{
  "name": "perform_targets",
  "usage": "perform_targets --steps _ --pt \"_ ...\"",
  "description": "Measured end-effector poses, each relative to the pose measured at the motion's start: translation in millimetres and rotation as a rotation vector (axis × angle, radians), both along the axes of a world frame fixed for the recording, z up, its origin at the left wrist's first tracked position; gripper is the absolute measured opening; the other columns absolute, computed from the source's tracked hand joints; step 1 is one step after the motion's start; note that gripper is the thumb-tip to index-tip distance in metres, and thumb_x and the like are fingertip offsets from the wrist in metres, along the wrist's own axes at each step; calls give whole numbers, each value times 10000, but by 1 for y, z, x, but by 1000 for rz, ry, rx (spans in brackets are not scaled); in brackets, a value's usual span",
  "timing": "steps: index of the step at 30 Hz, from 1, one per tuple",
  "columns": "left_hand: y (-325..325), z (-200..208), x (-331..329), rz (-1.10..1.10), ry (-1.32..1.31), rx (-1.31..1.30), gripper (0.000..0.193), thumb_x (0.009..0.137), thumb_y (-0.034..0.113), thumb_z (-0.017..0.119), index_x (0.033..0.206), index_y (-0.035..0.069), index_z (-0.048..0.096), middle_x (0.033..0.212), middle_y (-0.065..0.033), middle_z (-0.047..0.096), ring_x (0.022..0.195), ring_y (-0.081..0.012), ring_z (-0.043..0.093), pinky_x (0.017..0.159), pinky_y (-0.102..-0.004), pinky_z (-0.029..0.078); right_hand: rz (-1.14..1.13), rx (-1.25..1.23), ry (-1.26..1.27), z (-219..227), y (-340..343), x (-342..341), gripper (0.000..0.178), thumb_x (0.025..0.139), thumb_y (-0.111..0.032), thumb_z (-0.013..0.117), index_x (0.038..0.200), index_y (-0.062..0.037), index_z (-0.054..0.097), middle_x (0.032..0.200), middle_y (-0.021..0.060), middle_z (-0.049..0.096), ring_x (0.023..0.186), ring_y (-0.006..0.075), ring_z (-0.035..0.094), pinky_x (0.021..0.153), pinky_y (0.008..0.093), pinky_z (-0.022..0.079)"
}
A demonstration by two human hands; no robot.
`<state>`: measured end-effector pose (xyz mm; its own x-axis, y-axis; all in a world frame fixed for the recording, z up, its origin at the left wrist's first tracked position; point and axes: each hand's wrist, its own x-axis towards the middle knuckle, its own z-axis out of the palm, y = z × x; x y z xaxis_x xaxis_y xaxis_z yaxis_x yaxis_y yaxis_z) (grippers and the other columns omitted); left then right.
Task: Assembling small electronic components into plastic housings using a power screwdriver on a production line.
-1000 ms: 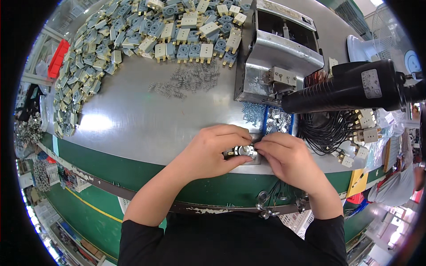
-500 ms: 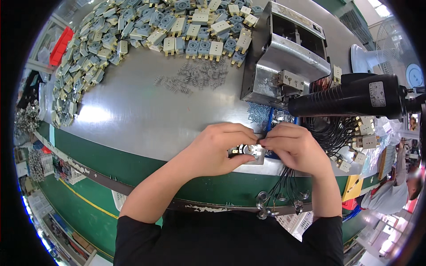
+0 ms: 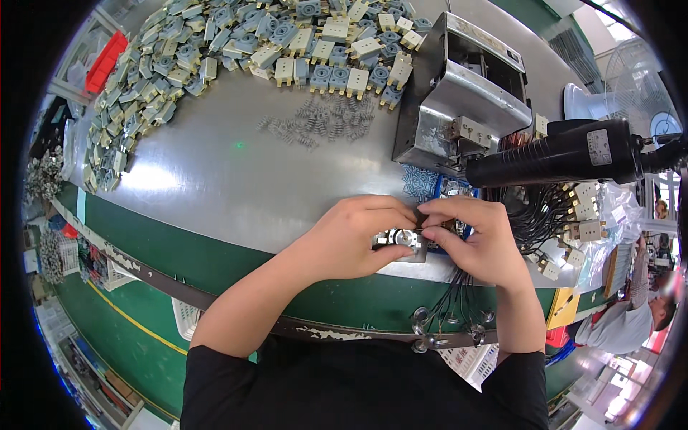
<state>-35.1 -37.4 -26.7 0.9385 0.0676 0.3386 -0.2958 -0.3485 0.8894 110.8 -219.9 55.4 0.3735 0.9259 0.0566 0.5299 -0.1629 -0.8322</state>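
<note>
My left hand (image 3: 362, 233) is closed round a small part with a round silvery top (image 3: 403, 239), thumb at its near side and fingers at its far side. Beneath it shows the corner of a small metal plate (image 3: 420, 256) by the table's front edge. My right hand (image 3: 476, 240) comes up to the part's right side. Its thumb and forefinger are apart, their tips close to my left fingertips. Anything small between those tips is too hidden to make out. Just beyond my right hand is a blue tray (image 3: 459, 188) of small metal pieces, partly covered by that hand.
Blue-grey screws (image 3: 418, 180), loose springs (image 3: 322, 120) and a large heap of grey and cream sockets (image 3: 272, 36) lie on the metal table. A metal machine (image 3: 466, 93) and a black power screwdriver (image 3: 552, 154) stand at right. Black wires (image 3: 459, 290) hang over the front edge.
My right thumb and forefinger have moved apart from their pinch beside the part. My left hand keeps its hold. The whole view has shifted slightly.
</note>
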Motion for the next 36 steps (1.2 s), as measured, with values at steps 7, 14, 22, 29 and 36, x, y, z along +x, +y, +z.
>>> perform_targets --steps 7,14,22,29,36 --pt "2 4 1 -14 17 -9 293 797 128 866 1042 31 739 1110 -106 739 999 -334 723 875 -425 587 -30 -139 -6 4 9 -4 346 865 59 733 1199 12 657 928 146 782 882 276 788 826 352 596" --pt "3 7 1 0 98 -50 385 759 92 918 1068 12 704 1175 -133 721 1064 -340 727 919 -411 585 77 -128 -228 3 9 -7 332 862 34 749 1179 -16 667 943 135 764 886 315 768 800 393 591" --pt "3 5 2 -39 78 -44 381 767 74 902 1107 20 739 1150 -130 742 1065 -328 730 917 -415 586 -72 -67 -283 -14 -2 -18 326 822 -3 820 1116 -29 681 941 120 761 859 309 745 767 390 577" --pt "7 11 6 -72 57 54 274 780 73 880 1025 36 762 1122 -105 759 1058 -316 736 904 -413 594 -373 663 -342 -4 -42 7 341 913 -200 806 1137 -65 587 1014 153 665 858 208 604 683 321 442" --pt "7 15 10 -85 37 90 260 777 72 877 1001 30 753 1104 -113 761 1047 -324 736 886 -421 595 -310 483 166 38 8 47 1197 888 -829 624 1630 39 267 1246 210 634 1149 309 643 1037 474 500"
